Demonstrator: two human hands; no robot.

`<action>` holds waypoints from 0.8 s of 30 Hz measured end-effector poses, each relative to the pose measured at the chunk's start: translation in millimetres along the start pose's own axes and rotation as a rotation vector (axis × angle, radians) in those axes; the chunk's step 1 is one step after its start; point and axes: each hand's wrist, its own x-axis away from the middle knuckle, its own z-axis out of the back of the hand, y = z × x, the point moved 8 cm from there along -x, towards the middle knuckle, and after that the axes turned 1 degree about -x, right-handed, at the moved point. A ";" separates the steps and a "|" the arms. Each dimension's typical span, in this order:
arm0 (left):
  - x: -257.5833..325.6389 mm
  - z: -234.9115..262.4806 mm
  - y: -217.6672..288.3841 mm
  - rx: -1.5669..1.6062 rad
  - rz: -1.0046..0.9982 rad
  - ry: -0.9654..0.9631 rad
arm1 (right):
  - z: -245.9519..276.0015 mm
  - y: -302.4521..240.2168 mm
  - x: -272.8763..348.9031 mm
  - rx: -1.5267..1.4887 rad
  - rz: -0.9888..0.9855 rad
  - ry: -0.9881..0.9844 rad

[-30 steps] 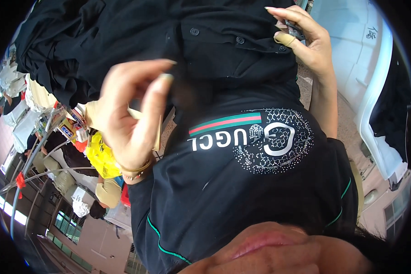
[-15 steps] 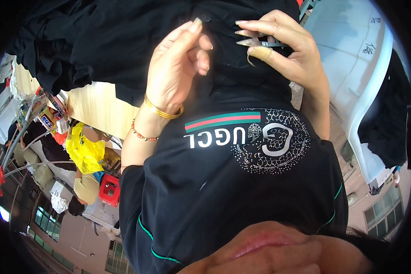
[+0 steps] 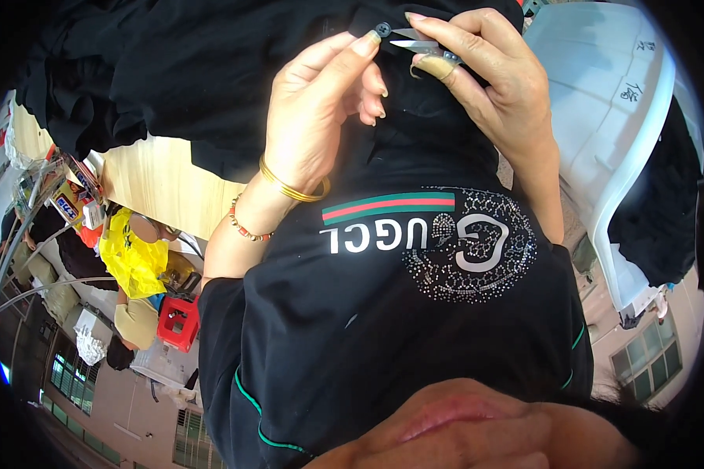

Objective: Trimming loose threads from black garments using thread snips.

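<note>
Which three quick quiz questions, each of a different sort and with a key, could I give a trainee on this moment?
1. Multiple choice: how do the blades of the small snips in the right hand stand?
a) pressed together
b) parted
c) buried in cloth

2. True or false: the yellow bag is toward the picture's left, and the pale plastic tub toward its right.

3. Short answer: what small thing is at the thumb tip of the left hand?

Key: 1. b. 2. True. 3. A dark round button.
</note>
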 end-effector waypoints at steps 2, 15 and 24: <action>1.0 0.9 0.7 -0.024 -0.013 0.018 | 2.5 -1.8 -6.7 -0.025 -0.153 -0.089; 4.4 1.6 3.3 -0.062 -0.084 0.016 | 2.5 -10.4 -7.5 -0.023 -0.118 -0.042; 4.9 0.6 4.1 -0.060 -0.073 -0.029 | 0.8 -13.0 -9.0 -0.002 -0.086 0.002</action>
